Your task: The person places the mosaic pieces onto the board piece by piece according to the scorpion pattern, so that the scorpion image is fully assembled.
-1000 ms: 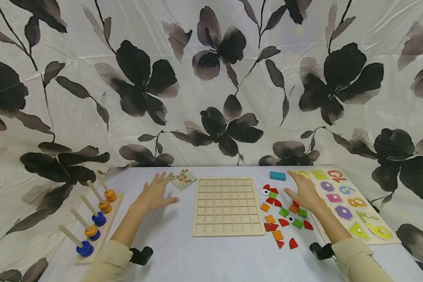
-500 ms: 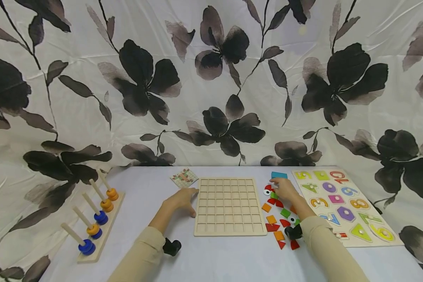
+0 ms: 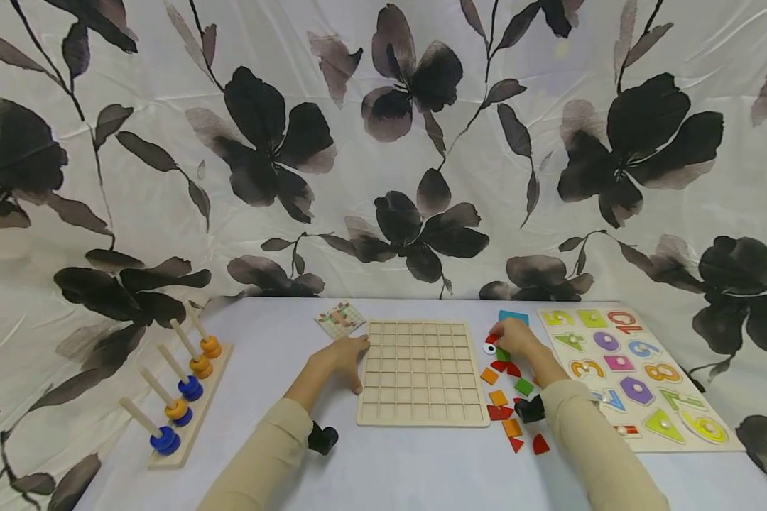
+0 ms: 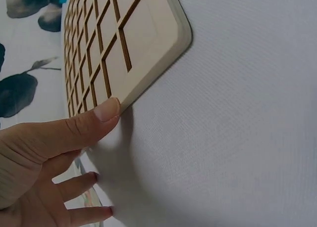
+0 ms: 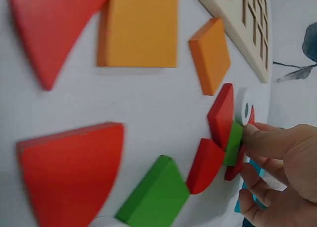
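My left hand is at the left edge of a pale wooden grid board. In the left wrist view its thumb touches the board's rim, the other fingers stretched out. My right hand reaches down to the far end of a scatter of coloured wooden pieces. Its bent fingers and thumb meet a white round eye piece, a green piece and red pieces. Whether it pinches one of them is hidden by the fingers.
A turquoise block lies behind the right hand. To the right is a number puzzle board. A patterned card sits left of the grid board. A peg stand with blue and orange rings occupies the far left.
My left hand has moved right to the grid board's edge. My right hand has come off the number puzzle, moving left to the loose pieces, and lately its fingers have lowered onto them.
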Demonstrator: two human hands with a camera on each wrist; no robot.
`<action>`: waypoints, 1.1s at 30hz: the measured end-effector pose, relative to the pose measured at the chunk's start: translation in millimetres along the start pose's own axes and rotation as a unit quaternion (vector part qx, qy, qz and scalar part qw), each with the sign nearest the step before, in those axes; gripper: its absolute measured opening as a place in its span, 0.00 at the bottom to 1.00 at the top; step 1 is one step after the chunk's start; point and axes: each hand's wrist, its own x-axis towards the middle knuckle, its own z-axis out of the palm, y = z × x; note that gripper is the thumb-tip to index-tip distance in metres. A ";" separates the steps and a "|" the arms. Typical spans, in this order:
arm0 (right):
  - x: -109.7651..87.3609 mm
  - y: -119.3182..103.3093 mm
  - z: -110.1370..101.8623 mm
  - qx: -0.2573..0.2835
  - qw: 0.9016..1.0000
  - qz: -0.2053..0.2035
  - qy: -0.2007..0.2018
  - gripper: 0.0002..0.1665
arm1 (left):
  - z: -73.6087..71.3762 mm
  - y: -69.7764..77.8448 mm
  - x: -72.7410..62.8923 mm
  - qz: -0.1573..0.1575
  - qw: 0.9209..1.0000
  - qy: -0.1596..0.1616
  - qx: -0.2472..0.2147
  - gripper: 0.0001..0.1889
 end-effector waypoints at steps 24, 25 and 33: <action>26.6 -43.8 6.8 0.199 0.976 0.027 0.082 0.10 | -2.7 16.7 6.4 -0.047 0.998 -0.027 0.032 0.56; 28.1 -46.8 8.5 0.208 0.975 0.027 0.077 0.10 | -3.0 16.6 6.2 -0.049 0.998 -0.028 0.034 0.56; 36.8 -60.9 17.3 0.203 0.976 0.002 0.075 0.11 | -3.4 15.1 4.6 -0.060 0.997 -0.029 0.025 0.55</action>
